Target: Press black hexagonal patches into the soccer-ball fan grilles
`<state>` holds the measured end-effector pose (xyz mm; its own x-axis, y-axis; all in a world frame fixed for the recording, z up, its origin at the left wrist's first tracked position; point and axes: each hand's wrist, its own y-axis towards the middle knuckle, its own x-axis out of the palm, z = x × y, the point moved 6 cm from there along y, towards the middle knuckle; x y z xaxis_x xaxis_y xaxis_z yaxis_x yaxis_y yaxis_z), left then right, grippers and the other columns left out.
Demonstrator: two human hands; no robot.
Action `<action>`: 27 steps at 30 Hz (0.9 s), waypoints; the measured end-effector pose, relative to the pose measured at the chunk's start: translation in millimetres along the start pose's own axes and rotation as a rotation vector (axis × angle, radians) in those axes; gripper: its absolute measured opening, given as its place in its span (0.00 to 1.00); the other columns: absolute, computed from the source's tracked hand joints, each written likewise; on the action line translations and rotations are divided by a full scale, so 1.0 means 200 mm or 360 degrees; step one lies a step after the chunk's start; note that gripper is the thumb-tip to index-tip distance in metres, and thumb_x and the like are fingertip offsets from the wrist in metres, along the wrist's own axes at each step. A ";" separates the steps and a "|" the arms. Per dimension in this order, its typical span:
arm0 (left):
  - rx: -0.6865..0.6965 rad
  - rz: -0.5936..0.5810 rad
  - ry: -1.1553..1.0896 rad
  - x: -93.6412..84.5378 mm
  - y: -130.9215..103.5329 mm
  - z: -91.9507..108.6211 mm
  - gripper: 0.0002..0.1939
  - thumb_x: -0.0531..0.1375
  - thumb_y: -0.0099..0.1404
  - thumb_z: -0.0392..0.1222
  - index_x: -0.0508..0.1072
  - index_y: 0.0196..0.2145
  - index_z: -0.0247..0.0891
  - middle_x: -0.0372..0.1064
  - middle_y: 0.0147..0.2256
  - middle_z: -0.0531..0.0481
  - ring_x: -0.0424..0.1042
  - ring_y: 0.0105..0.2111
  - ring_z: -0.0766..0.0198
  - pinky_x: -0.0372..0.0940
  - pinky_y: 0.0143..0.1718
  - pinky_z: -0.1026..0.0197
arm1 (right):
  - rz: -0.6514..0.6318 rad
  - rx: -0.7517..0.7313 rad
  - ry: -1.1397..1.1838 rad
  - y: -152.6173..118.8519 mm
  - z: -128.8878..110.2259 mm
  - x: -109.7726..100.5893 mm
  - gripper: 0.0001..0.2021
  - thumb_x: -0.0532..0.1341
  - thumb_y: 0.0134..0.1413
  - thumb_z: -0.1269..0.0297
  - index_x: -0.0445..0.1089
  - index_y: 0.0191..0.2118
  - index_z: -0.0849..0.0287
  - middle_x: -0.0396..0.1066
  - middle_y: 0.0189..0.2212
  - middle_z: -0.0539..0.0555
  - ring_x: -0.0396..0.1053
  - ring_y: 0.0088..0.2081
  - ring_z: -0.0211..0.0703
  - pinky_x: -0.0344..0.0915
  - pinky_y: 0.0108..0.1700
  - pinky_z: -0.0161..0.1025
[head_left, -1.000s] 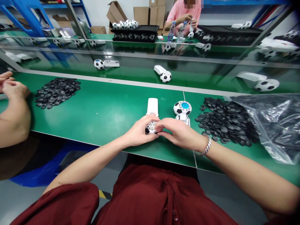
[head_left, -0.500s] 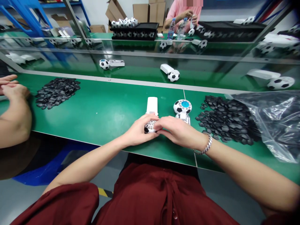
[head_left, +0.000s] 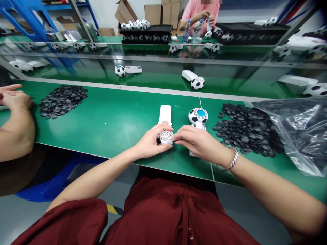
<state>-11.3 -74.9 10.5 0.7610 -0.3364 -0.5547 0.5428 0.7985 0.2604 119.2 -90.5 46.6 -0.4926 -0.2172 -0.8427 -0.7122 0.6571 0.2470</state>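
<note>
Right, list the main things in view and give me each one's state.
Left hand: curled around the held ball unit
Right hand: fingertips pinched at the ball's right edge; whether they hold a piece, cannot tell
Held ball unit: lying flat, white body pointing away
Second ball unit: blue disc up, partly hidden
Left black pile: loose pieces
Right black pile: loose pieces
Clear bag: crumpled
Bottles: upright

Wall (head_left: 106, 13): white, beyond the table's (head_left: 114, 112) far edge.
Cardboard boxes (head_left: 170, 15): brown, beside the wall.
Shelving (head_left: 60, 6): blue, past the far left corner.
Floor (head_left: 112, 194): gray, 1 yellow-and-black stripe (head_left: 112, 209) below the near edge.
Light: bright, with pale reflections on the table's green surface.
</note>
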 end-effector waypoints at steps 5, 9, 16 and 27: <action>0.0015 -0.0004 0.0013 0.00 0.00 0.00 0.23 0.62 0.54 0.38 0.65 0.48 0.40 0.62 0.52 0.43 0.57 0.58 0.55 0.52 0.59 0.49 | -0.0006 0.0133 0.0125 0.01 0.02 0.00 0.04 0.56 0.56 0.69 0.68 0.34 0.59 0.71 0.32 0.53 0.68 0.34 0.39 0.64 0.38 0.37; 0.0040 -0.0001 0.0011 0.00 0.00 0.00 0.23 0.62 0.54 0.38 0.65 0.48 0.39 0.62 0.52 0.42 0.57 0.58 0.54 0.52 0.59 0.48 | -0.0041 0.0220 0.0216 0.03 0.03 0.02 0.04 0.57 0.55 0.68 0.69 0.32 0.59 0.71 0.31 0.52 0.68 0.34 0.38 0.63 0.38 0.36; 0.0004 0.0007 -0.0031 0.00 0.00 0.00 0.23 0.63 0.54 0.40 0.65 0.48 0.38 0.62 0.52 0.41 0.56 0.58 0.54 0.51 0.59 0.48 | -0.0003 0.0339 0.0364 0.05 0.05 0.04 0.03 0.60 0.53 0.68 0.68 0.29 0.60 0.71 0.28 0.49 0.66 0.31 0.35 0.61 0.35 0.33; -0.0036 -0.0009 -0.0068 0.00 0.00 0.01 0.22 0.59 0.53 0.34 0.64 0.47 0.39 0.61 0.52 0.42 0.55 0.58 0.54 0.50 0.59 0.46 | -0.0103 0.0304 0.0284 0.06 0.06 0.04 0.06 0.60 0.53 0.66 0.67 0.28 0.60 0.69 0.26 0.49 0.65 0.29 0.35 0.57 0.33 0.33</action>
<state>-10.1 -75.9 12.1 0.7726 -0.3617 -0.5218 0.5394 0.8075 0.2389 112.3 -76.1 37.2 -0.5415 -0.3757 -0.7521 -0.6460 0.7584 0.0863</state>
